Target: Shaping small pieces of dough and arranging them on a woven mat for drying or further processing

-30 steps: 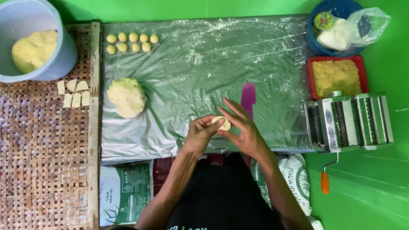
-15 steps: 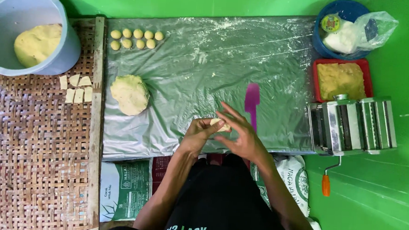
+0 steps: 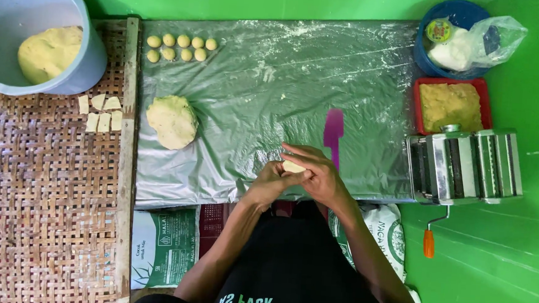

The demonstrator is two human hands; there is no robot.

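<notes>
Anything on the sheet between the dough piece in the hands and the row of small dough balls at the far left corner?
Nothing visible. The dough piece sits between left hand and right hand; bare floured plastic sheet lies toward the small dough balls. The dough mound sits left of that line.

1. The small piece of dough (image 3: 293,166) shows only as a pale sliver between the left hand (image 3: 272,181) and the right hand (image 3: 318,173); its shape and underside are hidden by the fingers.
2. The lower end of the purple scraper (image 3: 333,132) is covered by the right hand.
3. The printed sacks (image 3: 165,246) below the plastic sheet (image 3: 273,95) are partly hidden by the person's arms and torso.
4. The contents of the clear bag (image 3: 469,45) in the blue bowl (image 3: 440,68) cannot be identified.
5. The grey bucket (image 3: 3,23) is cut off at the left edge.
6. The pasta roller (image 3: 465,165) hides the near rim of the red tray (image 3: 417,104).
</notes>
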